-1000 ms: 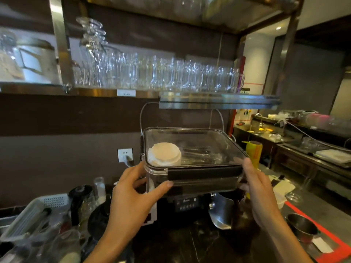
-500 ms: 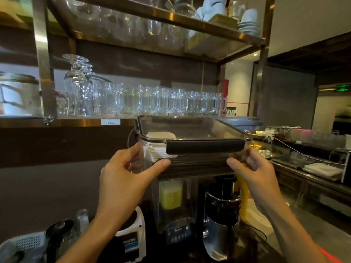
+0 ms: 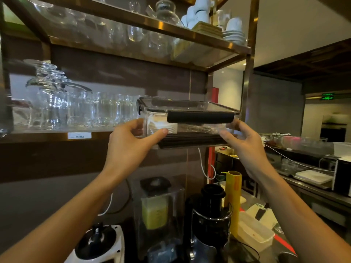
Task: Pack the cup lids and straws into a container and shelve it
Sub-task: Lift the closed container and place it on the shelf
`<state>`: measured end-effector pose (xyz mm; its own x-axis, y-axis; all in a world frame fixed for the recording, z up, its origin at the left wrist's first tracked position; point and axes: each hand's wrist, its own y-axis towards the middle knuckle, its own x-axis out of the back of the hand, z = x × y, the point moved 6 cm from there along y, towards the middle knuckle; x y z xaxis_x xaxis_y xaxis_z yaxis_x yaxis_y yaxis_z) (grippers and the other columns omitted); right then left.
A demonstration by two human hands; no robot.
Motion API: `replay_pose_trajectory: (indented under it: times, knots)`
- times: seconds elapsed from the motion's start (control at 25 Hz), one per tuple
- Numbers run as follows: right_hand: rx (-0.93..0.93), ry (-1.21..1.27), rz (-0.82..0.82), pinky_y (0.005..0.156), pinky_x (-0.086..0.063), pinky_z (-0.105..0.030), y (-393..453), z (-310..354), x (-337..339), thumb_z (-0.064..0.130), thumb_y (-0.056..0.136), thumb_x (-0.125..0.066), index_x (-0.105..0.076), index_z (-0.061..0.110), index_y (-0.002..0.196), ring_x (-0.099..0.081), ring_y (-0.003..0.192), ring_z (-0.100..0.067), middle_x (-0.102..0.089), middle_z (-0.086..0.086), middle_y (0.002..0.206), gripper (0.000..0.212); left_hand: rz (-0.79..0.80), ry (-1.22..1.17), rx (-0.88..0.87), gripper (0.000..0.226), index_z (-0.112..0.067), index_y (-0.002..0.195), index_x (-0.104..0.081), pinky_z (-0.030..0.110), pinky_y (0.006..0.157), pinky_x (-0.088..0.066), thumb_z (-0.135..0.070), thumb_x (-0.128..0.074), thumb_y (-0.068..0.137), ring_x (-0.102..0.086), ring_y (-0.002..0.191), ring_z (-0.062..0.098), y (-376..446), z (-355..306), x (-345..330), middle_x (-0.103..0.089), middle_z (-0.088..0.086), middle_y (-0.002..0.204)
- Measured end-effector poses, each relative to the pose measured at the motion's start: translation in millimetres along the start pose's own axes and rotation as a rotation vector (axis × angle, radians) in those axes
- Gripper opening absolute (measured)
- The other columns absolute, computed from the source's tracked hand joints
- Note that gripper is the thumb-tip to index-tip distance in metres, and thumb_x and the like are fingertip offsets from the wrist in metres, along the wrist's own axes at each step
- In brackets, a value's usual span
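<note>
A clear lidded container (image 3: 190, 111) with a black clasp is held up at the height of the glass shelf (image 3: 38, 137), at its right end. A stack of white cup lids (image 3: 161, 126) shows through its left wall, and clear straws (image 3: 201, 128) lie to their right. My left hand (image 3: 131, 147) grips the container's left side, thumb across the front. My right hand (image 3: 245, 147) grips its right side. Whether its base touches the shelf is hidden.
Rows of glass mugs (image 3: 85, 111) fill the shelf left of the container. A higher shelf (image 3: 144, 29) holds glassware and white cups. Below stand a blender (image 3: 157, 211), a black juicer (image 3: 210, 215), a yellow wrap roll (image 3: 234, 198) and a plastic tub (image 3: 254, 232).
Both hands have lifted the container from counter height up to the glass shelf level. My view has tilted upward with it.
</note>
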<state>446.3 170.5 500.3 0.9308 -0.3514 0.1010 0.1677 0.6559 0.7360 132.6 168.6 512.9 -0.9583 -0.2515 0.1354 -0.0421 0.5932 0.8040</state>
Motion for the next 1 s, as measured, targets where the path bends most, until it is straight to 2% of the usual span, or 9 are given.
replay_pose_trajectory:
  times: [0.16, 0.24, 0.36, 0.44, 0.52, 0.76, 0.88, 0.96, 1.0]
  knots:
    - [0.006, -0.027, -0.003, 0.094, -0.054, -0.037, 34.8, -15.3, 9.0, 0.029, 0.095, -0.072, -0.066, 0.024, 0.120, -0.065, 0.116, -0.010, -0.071, 0.014, 0.119, 0.026, 0.046, -0.024, 0.023, 0.057, -0.028, 0.129, -0.067, 0.003, 0.084, -0.051, -0.051, -0.081, 0.078, -0.059, 0.093, -0.028, 28.0, 21.6, -27.2, -0.065, -0.038, 0.089]
    - [0.016, -0.034, -0.007, 0.092, -0.056, -0.035, 45.6, -17.1, 11.2, 0.027, 0.097, -0.070, -0.066, 0.023, 0.118, -0.066, 0.114, -0.010, -0.070, 0.026, 0.113, 0.022, 0.060, -0.048, 0.008, 0.068, -0.016, 0.138, -0.061, 0.003, 0.084, -0.048, -0.048, -0.079, 0.081, -0.060, 0.095, -0.025, 40.6, 26.4, -36.9, -0.067, -0.036, 0.095]
    - [0.006, -0.033, -0.015, 0.091, -0.056, -0.031, 53.8, -17.8, 10.8, 0.026, 0.098, -0.069, -0.065, 0.018, 0.116, -0.067, 0.111, -0.008, -0.069, 0.032, 0.108, 0.020, 0.093, -0.064, -0.002, 0.080, -0.007, 0.147, -0.051, 0.007, 0.090, -0.046, -0.048, -0.077, 0.084, -0.061, 0.118, -0.001, 55.2, 35.5, -46.4, -0.068, -0.006, 0.135]
    - [-0.021, -0.038, -0.039, 0.102, -0.053, -0.043, 57.2, -20.9, 8.8, 0.027, 0.099, -0.068, -0.066, 0.021, 0.115, -0.064, 0.118, -0.014, -0.070, 0.023, 0.114, 0.018, 0.115, -0.064, 0.002, 0.085, -0.006, 0.151, -0.046, 0.016, 0.097, -0.047, -0.050, -0.076, 0.085, -0.058, 0.128, 0.012, 62.8, 42.5, -51.8, -0.059, 0.007, 0.147]
    - [-0.051, -0.038, -0.061, 0.108, -0.048, -0.052, 62.0, -22.6, 7.0, 0.026, 0.100, -0.067, -0.067, 0.025, 0.115, -0.061, 0.124, -0.020, -0.068, 0.012, 0.121, 0.015, 0.120, -0.063, 0.018, 0.087, -0.007, 0.153, -0.043, 0.028, 0.106, -0.048, -0.052, -0.075, 0.085, -0.055, 0.135, 0.018, 71.6, 46.3, -57.0, -0.054, 0.009, 0.152]
    - [-0.084, -0.066, -0.077, 0.115, -0.039, -0.056, 95.1, -50.0, 25.9, 0.030, 0.099, -0.068, -0.061, 0.026, 0.134, -0.051, 0.135, -0.024, -0.059, 0.001, 0.139, 0.036, 0.102, -0.008, 0.048, 0.082, -0.005, 0.150, -0.049, 0.037, 0.113, -0.046, -0.053, -0.072, 0.088, -0.054, 0.137, 0.020, 98.6, 61.1, -100.1, -0.056, 0.010, 0.150]
    - [-0.090, -0.033, -0.038, 0.116, -0.037, -0.058, 117.0, -74.5, 41.8, 0.029, 0.098, -0.068, -0.064, 0.028, 0.129, -0.050, 0.137, -0.024, -0.059, 0.002, 0.140, 0.031, 0.117, 0.041, 0.051, 0.077, -0.006, 0.146, -0.053, 0.042, 0.112, -0.048, -0.055, -0.069, 0.089, -0.058, 0.133, 0.020, 110.1, 68.2, -129.4, -0.062, 0.009, 0.144]
    - [-0.098, -0.039, -0.010, 0.116, -0.037, -0.056, 132.1, -90.1, 54.6, 0.029, 0.098, -0.069, -0.066, 0.031, 0.124, -0.050, 0.136, -0.021, -0.062, 0.005, 0.138, 0.026, 0.096, 0.094, 0.055, 0.073, -0.006, 0.143, -0.056, 0.036, 0.106, -0.051, -0.054, -0.068, 0.090, -0.064, 0.122, 0.016, 118.6, 70.8, -148.9, -0.067, 0.005, 0.136]
    - [-0.103, -0.045, 0.001, 0.115, -0.039, -0.054, 140.5, -98.6, 61.5, 0.030, 0.098, -0.069, -0.066, 0.034, 0.124, -0.051, 0.135, -0.020, -0.063, 0.007, 0.137, 0.027, 0.081, 0.129, 0.047, 0.068, -0.005, 0.139, -0.060, 0.031, 0.096, -0.051, -0.054, -0.067, 0.091, -0.067, 0.108, 0.010, 121.5, 70.3, -159.3, -0.068, -0.002, 0.125]
